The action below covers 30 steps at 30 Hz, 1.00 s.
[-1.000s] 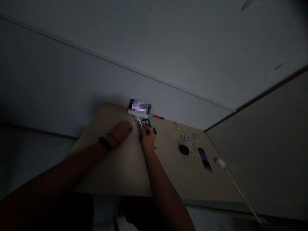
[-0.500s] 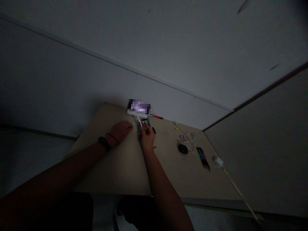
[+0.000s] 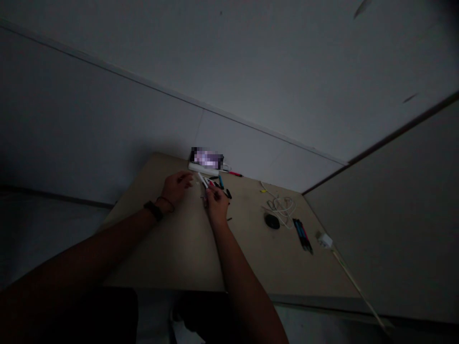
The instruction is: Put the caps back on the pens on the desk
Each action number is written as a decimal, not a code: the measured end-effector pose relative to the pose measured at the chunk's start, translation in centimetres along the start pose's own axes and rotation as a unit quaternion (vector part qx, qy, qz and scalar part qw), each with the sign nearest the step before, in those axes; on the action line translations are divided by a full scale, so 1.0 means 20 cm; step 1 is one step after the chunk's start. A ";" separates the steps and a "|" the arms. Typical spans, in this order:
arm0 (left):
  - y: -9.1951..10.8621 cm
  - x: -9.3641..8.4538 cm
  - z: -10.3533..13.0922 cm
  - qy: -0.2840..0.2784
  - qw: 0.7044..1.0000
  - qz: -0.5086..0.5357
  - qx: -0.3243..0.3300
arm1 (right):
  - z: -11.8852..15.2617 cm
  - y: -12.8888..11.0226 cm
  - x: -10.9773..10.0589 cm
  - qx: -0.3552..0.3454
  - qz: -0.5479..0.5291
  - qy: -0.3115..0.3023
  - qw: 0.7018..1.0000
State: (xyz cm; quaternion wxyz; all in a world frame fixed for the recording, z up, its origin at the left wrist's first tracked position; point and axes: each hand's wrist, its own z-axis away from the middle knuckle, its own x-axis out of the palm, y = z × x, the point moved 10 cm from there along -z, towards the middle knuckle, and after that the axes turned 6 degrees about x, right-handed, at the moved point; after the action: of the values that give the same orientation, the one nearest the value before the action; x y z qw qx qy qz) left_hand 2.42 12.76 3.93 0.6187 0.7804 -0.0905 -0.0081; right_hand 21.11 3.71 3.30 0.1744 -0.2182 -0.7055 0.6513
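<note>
My right hand (image 3: 217,203) is closed on a slim white stick-like piece (image 3: 202,180), which points up and left from the fingertips. To its left, my left hand (image 3: 177,185) is raised over the table with its fingers bent; whether they hold anything is too dark to tell. Several small parts lie by the right hand, among them a blue piece (image 3: 221,181) and a black piece (image 3: 228,193). Just beyond the hands, a lit phone (image 3: 207,158), its screen pixelated, leans above a white block (image 3: 203,169).
Right of my hands on the table (image 3: 172,258) are a black mouse (image 3: 271,220), a coiled white cable (image 3: 283,206) and a bundle of pens (image 3: 303,236). A red pen (image 3: 235,174) lies near the wall. A white plug (image 3: 324,240) is at the right edge.
My left hand has lifted and shifted slightly left and away from me, its fingers now bent. My right hand has moved slightly left, and the white piece in it has swung left.
</note>
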 end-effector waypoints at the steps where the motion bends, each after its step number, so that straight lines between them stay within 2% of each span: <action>1: -0.03 -0.01 0.00 0.014 0.997 0.053 -0.045 | 0.00 0.00 0.01 0.002 0.001 -0.008 1.000; 4: -0.10 0.01 0.02 0.037 0.968 0.197 -0.152 | 0.01 0.00 0.03 0.007 0.004 -0.029 1.000; 7: -0.11 0.02 0.04 0.047 0.948 0.256 -0.184 | 0.01 -0.02 0.04 0.004 0.008 -0.037 0.999; 13: -0.09 0.03 0.04 0.045 0.950 0.253 -0.175 | 0.02 -0.06 -0.01 -0.010 0.016 -0.001 1.000; 17: -0.08 0.03 0.03 0.039 0.955 0.244 -0.162 | 0.02 -0.05 -0.04 0.007 -0.003 0.027 1.000; 30: 0.01 0.05 0.04 -0.017 0.985 0.126 -0.114 | 0.03 -0.07 -0.03 0.009 0.008 0.023 1.000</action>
State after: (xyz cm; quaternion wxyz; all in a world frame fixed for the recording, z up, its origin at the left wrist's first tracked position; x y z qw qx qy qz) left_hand 3.35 11.89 3.96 0.6977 0.6871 -0.1972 0.0461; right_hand 21.30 2.84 4.70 0.1876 -0.2375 -0.6935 0.6538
